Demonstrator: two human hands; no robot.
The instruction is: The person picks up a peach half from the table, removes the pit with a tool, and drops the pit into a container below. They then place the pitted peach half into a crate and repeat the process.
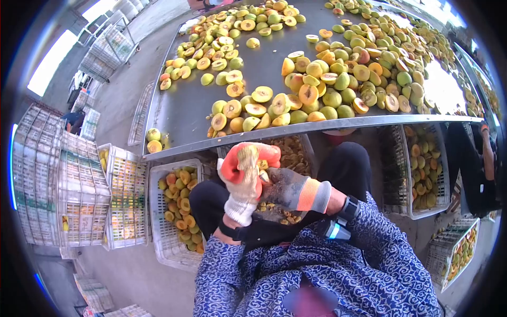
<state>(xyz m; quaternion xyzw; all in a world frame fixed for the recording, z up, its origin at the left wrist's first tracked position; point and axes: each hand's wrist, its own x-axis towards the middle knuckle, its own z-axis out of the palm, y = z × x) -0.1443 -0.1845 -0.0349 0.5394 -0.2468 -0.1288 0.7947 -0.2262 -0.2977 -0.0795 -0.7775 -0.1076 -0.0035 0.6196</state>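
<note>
My left hand [244, 171], in an orange-and-white work glove, is closed around a yellowish piece of stone fruit [262, 165], which its fingers mostly cover. Pressed against it is my right hand [289, 188], in a grey glove with an orange cuff band. Those fingers are curled, and a small pale thing shows between the hands, too hidden to name. Both hands are over my lap, just below the metal table's near edge [317, 127]. On the table lie many halved yellow-green stone fruits [280, 103], some with brown pits showing.
A white crate of fruit halves [158, 232] stands at my left, another crate [417, 211] at my right. Between my knees is a container of pits and scraps [311, 150]. Stacked crates [63, 179] rise on the far left. A person's arm [487, 153] shows at far right.
</note>
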